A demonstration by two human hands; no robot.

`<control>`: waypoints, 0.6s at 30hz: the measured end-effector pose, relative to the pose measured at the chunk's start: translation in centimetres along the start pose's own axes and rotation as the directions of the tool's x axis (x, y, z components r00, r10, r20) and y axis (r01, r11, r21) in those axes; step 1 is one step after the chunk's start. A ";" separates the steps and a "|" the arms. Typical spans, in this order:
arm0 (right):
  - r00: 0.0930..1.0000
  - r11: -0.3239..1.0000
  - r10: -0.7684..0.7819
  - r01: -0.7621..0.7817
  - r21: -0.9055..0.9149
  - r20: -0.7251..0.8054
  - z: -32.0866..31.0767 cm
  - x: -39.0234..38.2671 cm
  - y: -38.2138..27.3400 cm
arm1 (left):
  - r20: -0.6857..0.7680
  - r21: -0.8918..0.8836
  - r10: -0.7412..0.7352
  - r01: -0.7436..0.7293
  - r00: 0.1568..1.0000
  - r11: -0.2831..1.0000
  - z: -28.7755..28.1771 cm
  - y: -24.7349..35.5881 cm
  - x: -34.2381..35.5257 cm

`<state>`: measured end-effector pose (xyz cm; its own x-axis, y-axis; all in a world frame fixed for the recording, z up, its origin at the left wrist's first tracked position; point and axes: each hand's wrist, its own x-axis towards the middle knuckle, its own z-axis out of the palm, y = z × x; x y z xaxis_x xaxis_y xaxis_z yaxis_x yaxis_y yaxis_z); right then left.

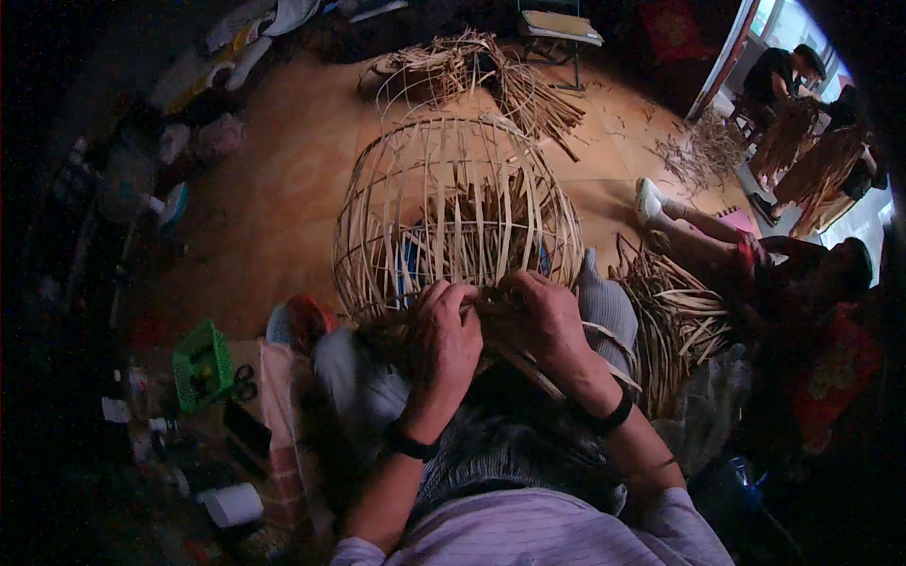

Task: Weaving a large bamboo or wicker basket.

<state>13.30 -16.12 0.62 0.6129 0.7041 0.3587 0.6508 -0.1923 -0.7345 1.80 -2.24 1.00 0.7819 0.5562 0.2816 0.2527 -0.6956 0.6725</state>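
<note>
A large rounded basket frame (460, 226) of thin ribs, partly wrapped with pale dried plant strips, lies over my lap, its near edge toward me. At that near edge both hands work close together. My left hand (445, 332) is closed, its fingers curled over the frame's edge. Just to its right, my right hand (549, 321) pinches dried plant strips (528, 370), whose loose ends trail down beneath the wrist. The fingertips hide exactly where strip and frame meet. Inside the frame, behind the ribs, show more brownish strips and something blue.
A bundle of dried strips (675, 330) lies by my right knee, another pile (538, 94) beyond the frame. A green plastic basket (202, 366) and scissors (244, 384) sit at left. A seated person's legs (698, 226) stretch in from the right; other people work near the doorway.
</note>
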 end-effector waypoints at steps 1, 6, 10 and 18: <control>1.000 0.999 -0.011 0.011 -0.034 -0.003 0.3 0.1 0.0 | -0.023 0.000 -0.005 0.005 1.000 1.000 0.4 -0.1 -0.1; 0.993 0.988 -0.071 0.083 -0.130 0.098 1.0 -0.1 0.1 | -0.065 -0.041 -0.008 0.005 0.998 0.999 1.5 -1.0 -0.1; 0.991 0.947 0.006 0.038 -0.318 0.137 2.5 -0.5 0.9 | -0.113 -0.093 -0.014 0.004 0.993 0.996 2.2 -1.4 0.0; 0.977 0.894 -0.072 0.154 -0.420 0.203 2.8 0.1 -0.5 | -0.121 -0.140 0.046 -0.063 0.992 0.988 1.5 -1.9 0.2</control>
<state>11.79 -14.06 -0.56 0.4603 0.8402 0.2866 0.8646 -0.3510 -0.3596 2.38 -1.52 -1.25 0.7179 0.5743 0.3934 0.1200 -0.6587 0.7428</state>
